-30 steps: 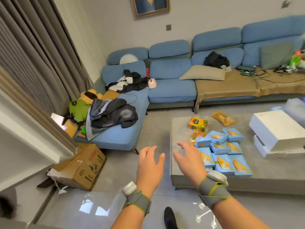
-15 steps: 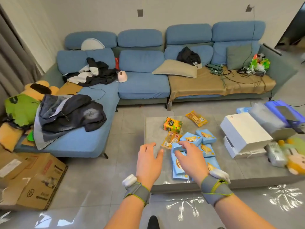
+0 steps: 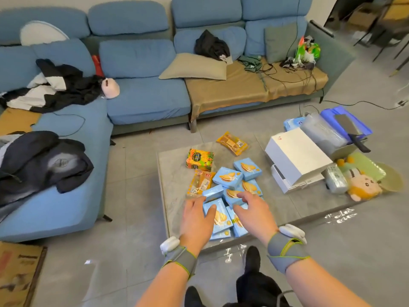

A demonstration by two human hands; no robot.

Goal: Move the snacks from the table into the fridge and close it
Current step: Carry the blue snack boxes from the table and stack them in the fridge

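Observation:
Several blue snack boxes [image 3: 228, 177] lie in a loose pile on the grey coffee table [image 3: 172, 173]. Beside them are an orange-green snack pack [image 3: 199, 159], a clear orange packet [image 3: 201, 181] and a yellow wrapped snack [image 3: 232, 143] further back. My left hand [image 3: 195, 219] hovers with relaxed fingers over the left edge of the nearest blue boxes. My right hand [image 3: 252, 212] reaches over the same boxes with fingers slightly bent, holding nothing. No fridge is in view.
White boxes [image 3: 296, 158], a plastic-wrapped bundle [image 3: 323, 134] and a plush toy [image 3: 363, 185] crowd the table's right side. A blue sofa [image 3: 143, 94] with clothes wraps the back and left. A cardboard box [image 3: 17, 273] sits at the lower left. My feet [image 3: 252, 260] stand by the table's front edge.
I have turned toward the table and come closer. Both hands moved forward from mid-air to just over the nearest blue snack boxes.

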